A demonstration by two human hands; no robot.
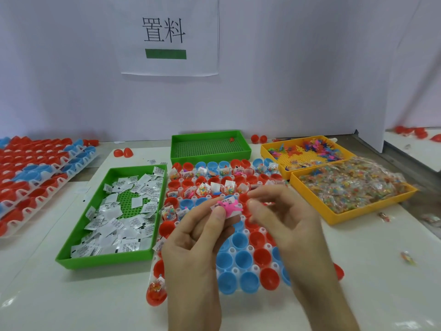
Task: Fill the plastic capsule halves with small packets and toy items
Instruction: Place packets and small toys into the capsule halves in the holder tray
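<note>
A clear rack [249, 248] of red and blue capsule halves [243, 259] lies in front of me. Its far rows hold bead packets and white packets; the near halves are bare inside. My left hand [198, 240] pinches a pink toy [230, 206] together with a small white packet [228, 200] above the rack's middle. My right hand [284, 218] hovers just right of the toy, fingers loosely curled and blurred, holding nothing that I can see.
A green tray [71, 256] of white packets sits left of the rack. A bare green tray [210, 144] stands behind. At right, one yellow tray [269, 149] holds coloured toys, another yellow tray [334, 217] bead packets. Stacked capsule racks [35, 173] lie far left.
</note>
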